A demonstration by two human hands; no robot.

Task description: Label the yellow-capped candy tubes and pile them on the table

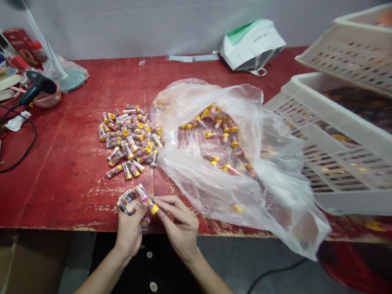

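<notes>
My left hand is closed around a small clear tube with a yellow cap, tilted with the cap toward my right hand. In the same grip is a sheaf of printed slips, fanned out at its left. Close to the yellow cap, my right hand has its thumb and fingers pinched together; whatever lies between them is hidden. Beyond my hands, a pile of similar yellow-capped tubes lies on the red table. A translucent plastic bag beside the pile gapes, with more such tubes inside.
White plastic baskets are stacked at the right, holding blurred items. At the back sits a white and green bag. A lamp base, a black handheld device with a cable and a pink bowl occupy the left.
</notes>
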